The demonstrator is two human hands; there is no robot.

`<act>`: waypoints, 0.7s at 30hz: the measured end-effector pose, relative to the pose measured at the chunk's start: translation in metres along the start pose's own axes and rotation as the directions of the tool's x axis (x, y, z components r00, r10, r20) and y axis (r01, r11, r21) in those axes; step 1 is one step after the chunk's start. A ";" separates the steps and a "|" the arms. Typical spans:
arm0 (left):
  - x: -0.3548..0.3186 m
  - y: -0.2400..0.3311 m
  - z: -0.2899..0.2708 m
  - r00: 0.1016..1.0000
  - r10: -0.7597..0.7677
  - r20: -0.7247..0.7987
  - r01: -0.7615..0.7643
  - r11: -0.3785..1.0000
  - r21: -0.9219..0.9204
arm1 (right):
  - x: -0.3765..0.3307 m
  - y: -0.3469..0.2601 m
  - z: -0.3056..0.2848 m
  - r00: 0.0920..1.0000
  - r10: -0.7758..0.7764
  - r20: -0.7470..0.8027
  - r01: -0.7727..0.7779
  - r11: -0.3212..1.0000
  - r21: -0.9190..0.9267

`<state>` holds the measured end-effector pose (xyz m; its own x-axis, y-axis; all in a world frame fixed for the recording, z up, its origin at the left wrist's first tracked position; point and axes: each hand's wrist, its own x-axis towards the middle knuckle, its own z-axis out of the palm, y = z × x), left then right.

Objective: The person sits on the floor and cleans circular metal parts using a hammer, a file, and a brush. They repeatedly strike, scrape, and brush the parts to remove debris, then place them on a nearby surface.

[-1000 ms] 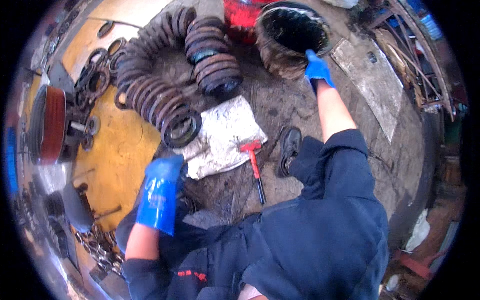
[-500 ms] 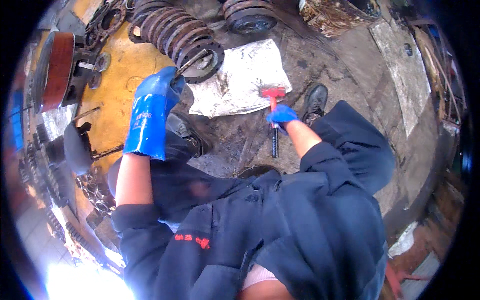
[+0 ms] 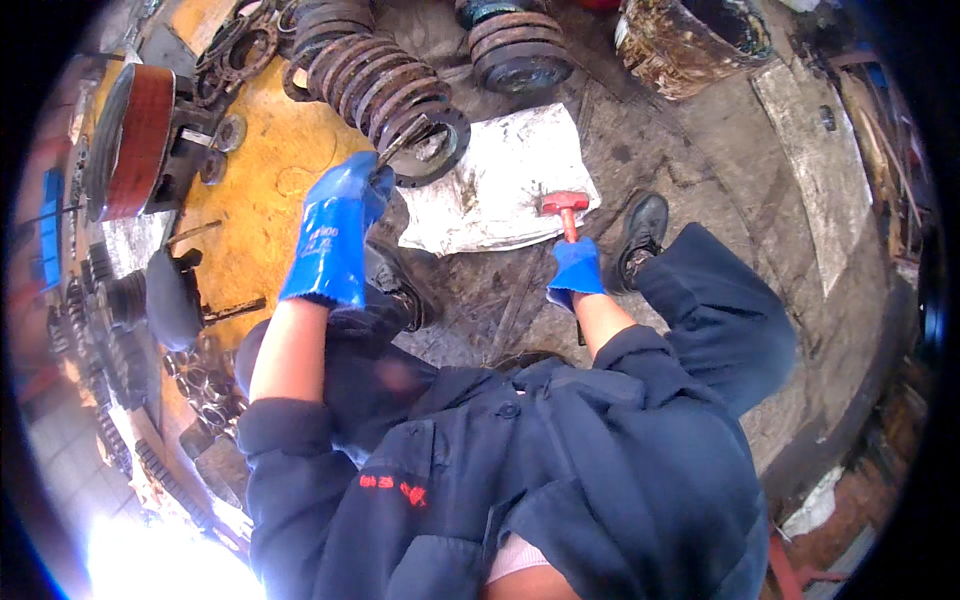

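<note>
My left hand [image 3: 345, 205], in a long blue rubber glove, is closed around a metal bar like a chisel [image 3: 402, 139]. The bar's far end reaches to the dark end ring [image 3: 458, 150] of a row of rusty flanges [image 3: 372, 80]; whether it touches the ring, I cannot tell. In a blue glove too, my right hand [image 3: 576, 268] grips the handle of a hammer with a red head [image 3: 565, 203]. The hammer head is over the right edge of a stained white cloth [image 3: 490, 185], which lies on the floor by the end ring.
A second stack of rusty discs [image 3: 518, 55] stands at the far middle, with a grimy bucket [image 3: 690, 45] to its right. Yellow board [image 3: 265, 180] and loose rings [image 3: 245, 50] lie at left, beside a red-brown curved part [image 3: 142, 140]. My shoes flank the cloth.
The view has shifted a little, so the scene sits lower and to the right. My right hand has turned with the hammer, its handle now mostly hidden. My left hand still grips the bar.
</note>
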<state>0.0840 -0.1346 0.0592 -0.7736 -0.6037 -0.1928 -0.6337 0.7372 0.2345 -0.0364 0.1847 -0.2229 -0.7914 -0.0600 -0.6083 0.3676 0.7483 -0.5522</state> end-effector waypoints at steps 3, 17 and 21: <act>0.010 -0.010 0.026 0.985 0.142 -0.102 -0.152 0.984 -0.094 | 0.013 -0.002 -0.013 0.999 -0.044 -0.030 0.046 0.997 0.055; 0.047 -0.046 0.112 0.959 0.179 -0.221 -0.203 0.975 -0.087 | -0.131 -0.219 -0.129 0.586 -0.762 0.276 0.439 0.584 0.683; 0.064 -0.043 0.147 0.966 0.140 -0.219 -0.180 0.967 -0.178 | -0.112 -0.163 -0.106 0.701 -0.631 0.332 0.406 0.737 0.540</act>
<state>0.0622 -0.1600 -0.1033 -0.8358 -0.5463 0.0551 -0.4736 0.7680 0.4312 -0.0599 0.1393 -0.0044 -0.6248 -0.7334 -0.2679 0.2132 0.1698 -0.9621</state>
